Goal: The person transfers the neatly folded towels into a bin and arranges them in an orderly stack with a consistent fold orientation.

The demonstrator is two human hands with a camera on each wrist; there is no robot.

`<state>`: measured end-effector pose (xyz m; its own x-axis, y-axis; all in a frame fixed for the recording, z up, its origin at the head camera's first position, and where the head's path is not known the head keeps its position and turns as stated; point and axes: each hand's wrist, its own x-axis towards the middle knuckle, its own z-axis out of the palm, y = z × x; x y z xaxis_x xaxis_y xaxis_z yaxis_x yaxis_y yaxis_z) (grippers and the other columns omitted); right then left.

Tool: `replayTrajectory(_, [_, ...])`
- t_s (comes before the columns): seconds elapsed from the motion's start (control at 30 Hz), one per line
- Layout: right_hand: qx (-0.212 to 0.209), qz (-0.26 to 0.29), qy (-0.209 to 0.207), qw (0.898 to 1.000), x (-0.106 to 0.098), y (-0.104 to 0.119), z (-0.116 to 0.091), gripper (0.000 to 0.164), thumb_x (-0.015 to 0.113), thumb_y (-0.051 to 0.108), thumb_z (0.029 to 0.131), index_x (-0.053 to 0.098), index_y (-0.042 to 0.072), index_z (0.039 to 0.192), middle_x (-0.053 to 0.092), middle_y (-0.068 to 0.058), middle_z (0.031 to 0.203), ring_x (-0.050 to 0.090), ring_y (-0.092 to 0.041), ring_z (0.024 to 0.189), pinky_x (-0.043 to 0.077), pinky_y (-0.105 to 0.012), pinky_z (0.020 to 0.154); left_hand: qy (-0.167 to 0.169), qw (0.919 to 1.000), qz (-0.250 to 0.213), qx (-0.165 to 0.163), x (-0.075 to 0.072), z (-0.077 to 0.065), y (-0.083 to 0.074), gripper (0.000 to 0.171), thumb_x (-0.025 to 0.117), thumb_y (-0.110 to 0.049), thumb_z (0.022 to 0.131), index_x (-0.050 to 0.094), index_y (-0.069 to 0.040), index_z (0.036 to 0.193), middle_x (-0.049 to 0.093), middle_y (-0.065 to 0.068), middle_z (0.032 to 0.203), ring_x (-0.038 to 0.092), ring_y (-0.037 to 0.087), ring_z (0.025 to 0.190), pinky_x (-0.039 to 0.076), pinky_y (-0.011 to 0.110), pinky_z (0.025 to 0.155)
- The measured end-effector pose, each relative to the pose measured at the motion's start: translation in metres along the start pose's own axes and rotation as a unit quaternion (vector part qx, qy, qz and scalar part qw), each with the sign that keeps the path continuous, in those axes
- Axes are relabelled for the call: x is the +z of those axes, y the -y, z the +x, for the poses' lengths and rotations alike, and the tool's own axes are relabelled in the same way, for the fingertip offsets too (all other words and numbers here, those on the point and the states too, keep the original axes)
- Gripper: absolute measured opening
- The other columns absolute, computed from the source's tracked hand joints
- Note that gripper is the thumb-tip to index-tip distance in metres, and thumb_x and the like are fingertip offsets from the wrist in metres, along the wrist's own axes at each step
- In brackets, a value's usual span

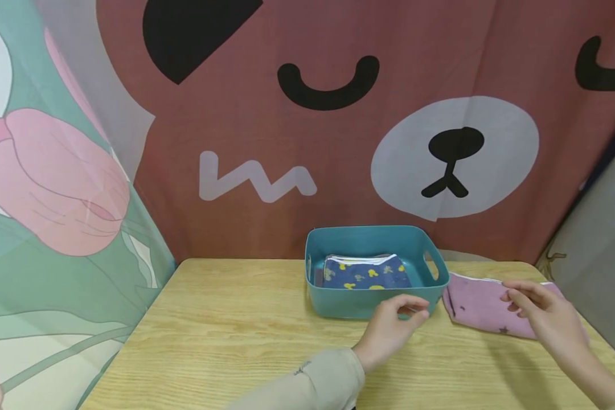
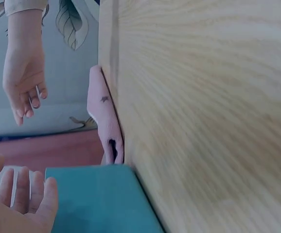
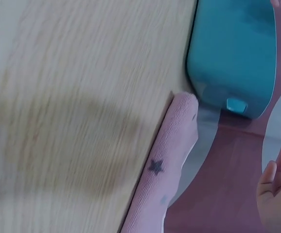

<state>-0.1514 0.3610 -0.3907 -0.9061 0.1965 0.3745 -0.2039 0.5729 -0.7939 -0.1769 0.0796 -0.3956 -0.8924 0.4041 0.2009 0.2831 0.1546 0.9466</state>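
Folded pink star-print cloth (image 1: 484, 310) lies flat on the wooden surface (image 1: 225, 336), touching the teal plastic bin (image 1: 338, 304) at the bin's 3 o'clock, w/ a folded navy yellow-print cloth (image 1: 366, 272) already inside the bin. Right hand (image 1: 543, 313) hovers just over the pink cloth, fingers loosely spread, holding nothing; left hand (image 1: 389, 330) at the bin's 6 o'clock, fingers relaxed and lightly bent, also empty. Likely risks: a one-edge grab could unfold the pink cloth, and since it lies near the surface's right edge a sideways tug might drag it off; the left hand could also nudge the light bin.
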Motion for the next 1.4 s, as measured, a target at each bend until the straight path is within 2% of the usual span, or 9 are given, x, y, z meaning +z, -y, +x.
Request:
replayTrajectory(0.23, [0.012,-0.028,-0.002,1.000,-0.014,-0.009,-0.009,0.017,0.060,0.019,0.101,0.070,0.032,0.105,0.067,0.023,0.082,0.059,0.003,0.071,0.043,-0.015,0.058,0.001,0.9998,0.014,0.015,0.020,0.004,0.009,0.017,0.067,-0.015,0.095,0.073,-0.012,0.111,0.068,-0.014,0.101,0.057,-0.004,0.091,0.048,0.017,0.081])
replayTrajectory(0.47, [0.014,-0.041,-0.020,0.999,-0.023,-0.023,-0.009,0.029,0.059,0.015,0.100,0.068,0.042,0.097,0.064,0.028,0.077,0.057,0.006,0.067,0.041,-0.015,0.054,-0.014,0.9996,0.020,0.012,0.032,0.014,0.017,0.018,0.068,-0.010,0.093,0.073,-0.008,0.110,0.069,-0.011,0.100,0.058,-0.004,0.089,0.048,0.015,0.079])
replayTrajectory(0.63, [0.011,-0.059,-0.048,0.997,-0.030,-0.035,-0.007,0.034,0.057,0.013,0.100,0.063,0.046,0.093,0.061,0.034,0.076,0.055,0.010,0.066,0.040,-0.017,0.051,-0.020,0.9994,0.026,-0.013,0.044,0.022,0.022,0.019,0.069,-0.011,0.092,0.073,-0.008,0.110,0.069,-0.011,0.101,0.060,-0.002,0.088,0.048,0.015,0.075])
replayTrajectory(0.8, [0.007,-0.061,-0.063,0.996,-0.038,-0.046,-0.005,0.039,0.057,0.011,0.100,0.061,0.049,0.093,0.059,0.039,0.075,0.054,0.013,0.064,0.040,-0.015,0.050,-0.023,0.9975,0.042,-0.052,0.055,0.026,0.027,0.021,0.070,-0.016,0.092,0.073,-0.012,0.113,0.069,-0.011,0.106,0.060,0.001,0.094,0.048,0.018,0.082])
replayTrajectory(0.93, [0.014,-0.062,-0.059,0.996,-0.045,-0.055,-0.003,0.040,0.058,0.013,0.100,0.059,0.052,0.093,0.059,0.039,0.075,0.055,0.013,0.064,0.039,-0.014,0.051,-0.028,0.9950,0.048,-0.083,0.062,0.026,0.032,0.024,0.071,-0.018,0.092,0.073,-0.012,0.114,0.069,-0.009,0.107,0.061,0.004,0.096,0.048,0.020,0.084])
replayTrajectory(1.03, [0.028,-0.046,-0.056,0.997,-0.049,-0.062,-0.003,0.040,0.057,0.013,0.101,0.059,0.052,0.091,0.059,0.038,0.074,0.056,0.012,0.063,0.040,-0.013,0.052,-0.036,0.9942,0.046,-0.090,0.068,0.027,0.036,0.025,0.071,-0.016,0.090,0.073,-0.011,0.115,0.069,-0.007,0.107,0.062,0.005,0.094,0.049,0.020,0.082])
replayTrajectory(1.17, [0.040,-0.010,-0.055,0.998,-0.054,-0.069,-0.003,0.041,0.055,0.011,0.101,0.062,0.050,0.089,0.061,0.036,0.073,0.057,0.009,0.061,0.041,-0.013,0.053,-0.042,0.9939,0.064,-0.080,0.077,0.030,0.041,0.027,0.071,-0.014,0.089,0.071,-0.008,0.115,0.069,-0.005,0.107,0.062,0.006,0.092,0.049,0.020,0.080])
replayTrajectory(1.27, [0.044,0.006,-0.054,0.998,-0.056,-0.074,-0.002,0.042,0.054,0.010,0.101,0.062,0.049,0.090,0.061,0.035,0.073,0.057,0.008,0.061,0.042,-0.013,0.053,-0.045,0.9916,0.092,-0.080,0.085,0.034,0.044,0.031,0.071,-0.014,0.089,0.069,-0.008,0.119,0.067,-0.004,0.111,0.061,0.007,0.098,0.049,0.021,0.085])
replayTrajectory(1.4, [0.054,-0.003,-0.043,0.998,-0.059,-0.079,0.001,0.042,0.052,0.012,0.102,0.060,0.051,0.088,0.060,0.036,0.074,0.058,0.008,0.062,0.042,-0.013,0.053,-0.051,0.9861,0.121,-0.102,0.094,0.039,0.045,0.038,0.072,-0.017,0.088,0.066,-0.008,0.124,0.064,-0.003,0.119,0.058,0.011,0.112,0.046,0.025,0.096])
